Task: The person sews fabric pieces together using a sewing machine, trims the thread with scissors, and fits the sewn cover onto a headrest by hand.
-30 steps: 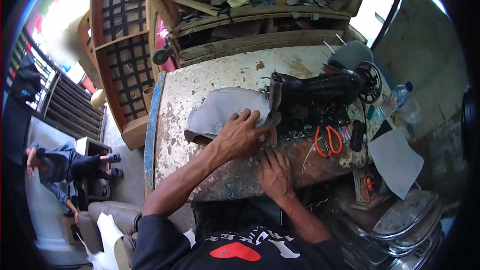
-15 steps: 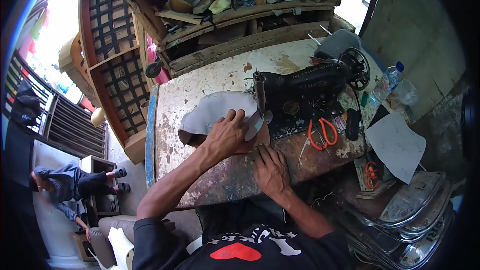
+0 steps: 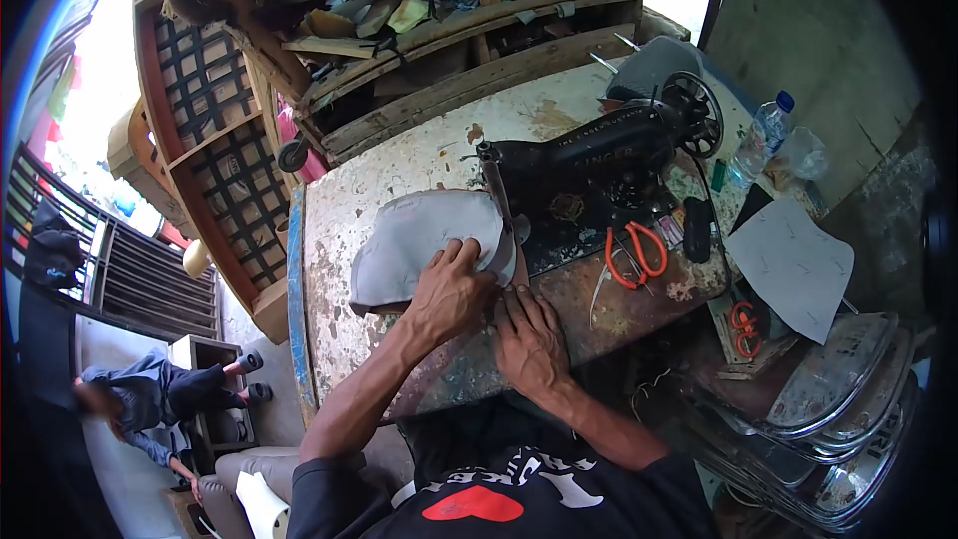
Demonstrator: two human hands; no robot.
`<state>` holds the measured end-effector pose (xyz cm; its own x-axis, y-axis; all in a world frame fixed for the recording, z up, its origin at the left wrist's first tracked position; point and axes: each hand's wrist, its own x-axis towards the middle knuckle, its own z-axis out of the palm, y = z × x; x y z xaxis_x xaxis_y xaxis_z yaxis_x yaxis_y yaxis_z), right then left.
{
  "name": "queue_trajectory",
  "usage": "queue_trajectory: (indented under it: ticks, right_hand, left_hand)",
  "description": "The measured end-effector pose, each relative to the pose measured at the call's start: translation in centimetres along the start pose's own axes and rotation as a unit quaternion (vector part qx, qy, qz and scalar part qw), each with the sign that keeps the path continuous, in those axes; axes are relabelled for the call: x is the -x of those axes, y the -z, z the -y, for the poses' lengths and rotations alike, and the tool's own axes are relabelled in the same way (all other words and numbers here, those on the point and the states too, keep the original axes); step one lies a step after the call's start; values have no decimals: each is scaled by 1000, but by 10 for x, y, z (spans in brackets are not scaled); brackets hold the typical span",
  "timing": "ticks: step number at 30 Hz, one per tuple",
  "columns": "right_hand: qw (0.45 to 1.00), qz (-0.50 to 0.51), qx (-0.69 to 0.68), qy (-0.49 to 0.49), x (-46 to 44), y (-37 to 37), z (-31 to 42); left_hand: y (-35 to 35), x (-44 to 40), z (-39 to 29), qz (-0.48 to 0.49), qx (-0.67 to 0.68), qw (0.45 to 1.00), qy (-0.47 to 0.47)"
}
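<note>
A light grey padded fabric piece with a dark underside lies on the worktable, its right end at the needle side of a black Singer sewing machine. My left hand is closed on the piece's near right part, with the fingers bent and the fingertips on the grey cloth. Just right of it, my right hand rests palm down, its fingers stretched toward the needle area over the near edge of the work. What lies beneath those fingertips is partly hidden. The needle itself is too small to make out.
Orange-handled pliers or snips lie before the machine, beside a dark oblong object. A water bottle stands at the right. Marked white sheet and stacked metal chairs sit lower right. Another person sits far left.
The grey piece's left side has come down flatter, showing less dark underside. My right hand has shifted slightly left, closer to my left hand. The whole view has tilted a little.
</note>
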<state>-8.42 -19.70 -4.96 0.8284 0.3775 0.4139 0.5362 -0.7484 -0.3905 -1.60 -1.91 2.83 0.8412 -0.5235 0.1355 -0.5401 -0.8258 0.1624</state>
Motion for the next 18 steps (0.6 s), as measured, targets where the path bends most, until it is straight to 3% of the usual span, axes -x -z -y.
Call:
queue_trajectory:
  ticks: [1, 6, 8, 12, 18]
  right_hand:
    - [1000, -3, 1, 0, -1, 0, 0]
    - [1000, -18, 4, -3, 0, 0, 2]
    - [1000, -20, -2, -2, 0, 0, 2]
    - [1000, -8, -8, -2, 0, 5, 3]
    - [1000, 8, 8, -12, 1, 5, 4]
  left_hand:
    - [-2, 1, 2, -45, 13, 999, -19]
    - [-6, 3, -8, -49, 20, 999, -2]
    - [-10, 2, -8, -71, -9, 996, -49]
    - [-6, -2, 4, 19, 14, 998, -66]
    - [-8, -4, 6, 13, 27, 997, -64]
